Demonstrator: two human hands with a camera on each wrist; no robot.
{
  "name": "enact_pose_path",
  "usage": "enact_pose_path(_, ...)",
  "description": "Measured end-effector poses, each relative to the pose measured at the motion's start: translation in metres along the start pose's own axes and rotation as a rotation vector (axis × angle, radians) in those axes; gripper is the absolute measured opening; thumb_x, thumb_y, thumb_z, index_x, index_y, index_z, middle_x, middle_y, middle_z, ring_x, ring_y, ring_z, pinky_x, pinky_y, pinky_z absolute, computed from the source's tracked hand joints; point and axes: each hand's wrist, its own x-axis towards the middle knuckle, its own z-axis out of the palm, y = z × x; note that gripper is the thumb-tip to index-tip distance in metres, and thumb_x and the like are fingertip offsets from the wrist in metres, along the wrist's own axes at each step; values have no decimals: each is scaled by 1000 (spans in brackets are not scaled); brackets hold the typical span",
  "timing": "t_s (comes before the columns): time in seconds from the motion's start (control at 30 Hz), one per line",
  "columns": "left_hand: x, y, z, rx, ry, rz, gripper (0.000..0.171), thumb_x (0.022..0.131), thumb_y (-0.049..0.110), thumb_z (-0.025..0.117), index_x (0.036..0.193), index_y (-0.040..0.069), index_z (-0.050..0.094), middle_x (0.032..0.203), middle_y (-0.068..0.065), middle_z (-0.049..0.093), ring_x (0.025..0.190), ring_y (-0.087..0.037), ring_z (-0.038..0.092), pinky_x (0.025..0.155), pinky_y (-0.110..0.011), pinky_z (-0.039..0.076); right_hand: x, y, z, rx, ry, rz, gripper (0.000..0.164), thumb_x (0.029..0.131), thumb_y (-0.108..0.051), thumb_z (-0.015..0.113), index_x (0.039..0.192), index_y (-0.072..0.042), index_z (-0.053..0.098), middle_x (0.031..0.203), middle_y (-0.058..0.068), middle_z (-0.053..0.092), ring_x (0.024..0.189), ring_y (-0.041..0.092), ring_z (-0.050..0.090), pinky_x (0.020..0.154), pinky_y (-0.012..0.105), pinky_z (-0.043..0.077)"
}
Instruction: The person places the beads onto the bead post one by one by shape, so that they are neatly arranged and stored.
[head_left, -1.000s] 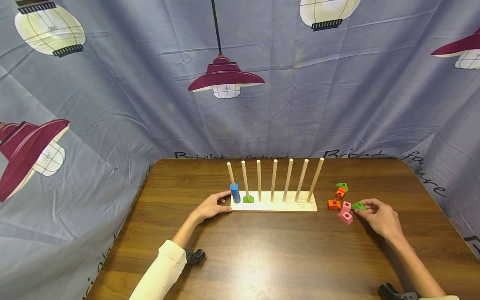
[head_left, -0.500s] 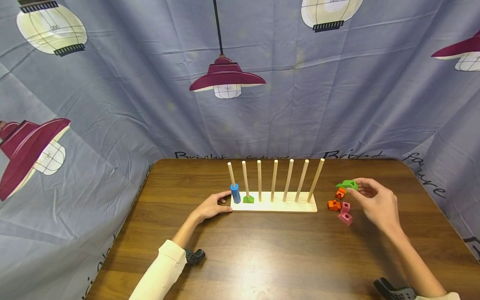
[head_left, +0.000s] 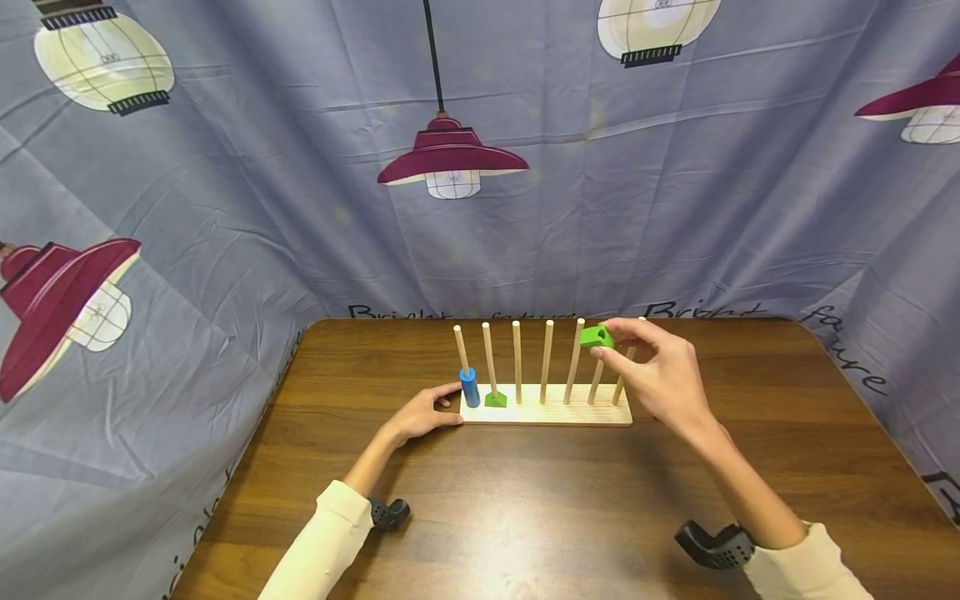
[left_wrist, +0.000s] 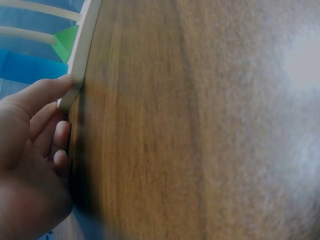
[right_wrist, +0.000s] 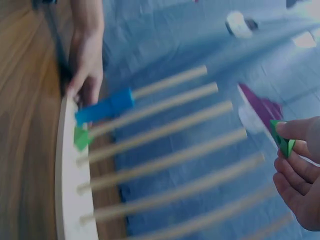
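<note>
My left hand (head_left: 420,414) holds the left end of a pale wooden peg board (head_left: 555,414), thumb along its front edge and fingers at the end. Several upright pegs stand in a row on it. Blue pieces (head_left: 469,388) are stacked on the leftmost peg, and a green triangular block (head_left: 496,400) sits at the foot of the second. Between thumb and fingers, my right hand (head_left: 667,375) pinches another green triangular block (head_left: 596,337) with a hole through it. It is raised to about the height of the peg tops, over the board's right half; the hand partly hides the rightmost pegs.
Brown wooden table (head_left: 420,517) surrounds the board, with a grey-blue patterned curtain (head_left: 480,250) hanging behind. The orange and pink blocks at the right are now almost wholly hidden behind my right hand.
From the loose blocks at the right, my right hand has lifted the green block and carried it up and left over the board. My left hand has stayed at the board's end.
</note>
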Motion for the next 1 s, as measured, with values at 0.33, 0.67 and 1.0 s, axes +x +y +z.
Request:
enact_pose_path(0.33,2,-1,0,10,4,0,66,86,18,78,146,8,52,130,-13,56,111,-25,50,94,-43,41,26,-34,65,163,-73,-30,30,80,-3,83,109,-4,74,100,5,71,88,17,66,77,37,52)
enact_pose_path(0.67,2,2,0,9,15,-21,66,86,18,79,146,9,53,129,-11,57,111,-25,51,95,-45,41,35,-46,105,201,-115,23,28,85,-6,80,112,-6,72,109,7,69,98,23,63,83,41,47)
enact_pose_path(1.0,0,1,-1,4,12,-19,67,85,18,79,146,8,52,131,-12,56,113,-25,51,95,-46,41,33,-39,123,221,-149,110,27,88,-10,77,113,-3,69,103,7,65,89,28,56,74,33,41)
